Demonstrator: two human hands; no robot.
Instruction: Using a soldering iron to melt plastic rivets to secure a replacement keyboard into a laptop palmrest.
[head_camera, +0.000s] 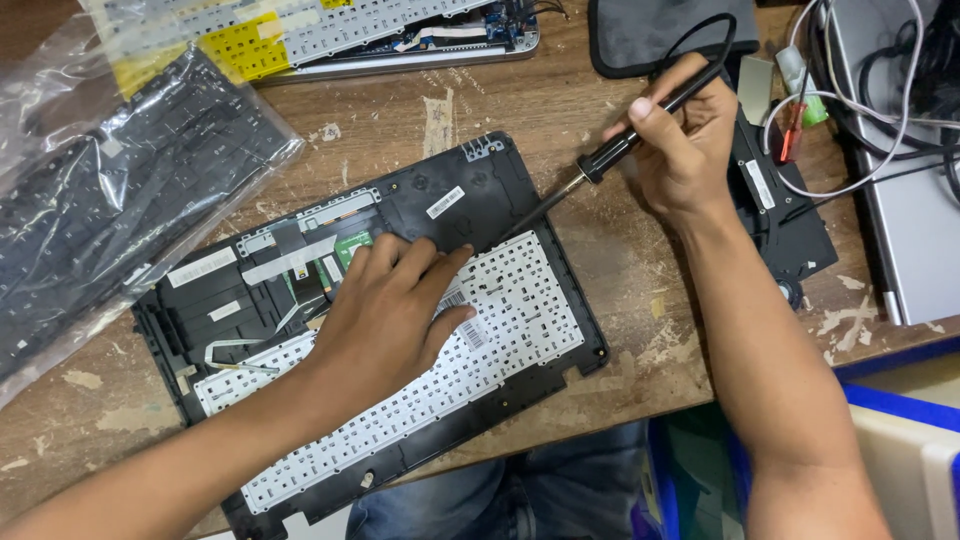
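Observation:
A black laptop top case lies upside down on the wooden table, showing the white perforated back of its keyboard and a small green circuit board. My left hand presses flat on the keyboard back, fingers spread toward the case's upper edge. My right hand grips a black soldering iron like a pen. Its thin metal tip points down-left and meets the case near the keyboard's top right corner.
A black keyboard in a clear plastic bag lies at the left. Another opened laptop with yellow stickers sits at the top. A black part, cables and a grey laptop crowd the right side. Table edge runs near my lap.

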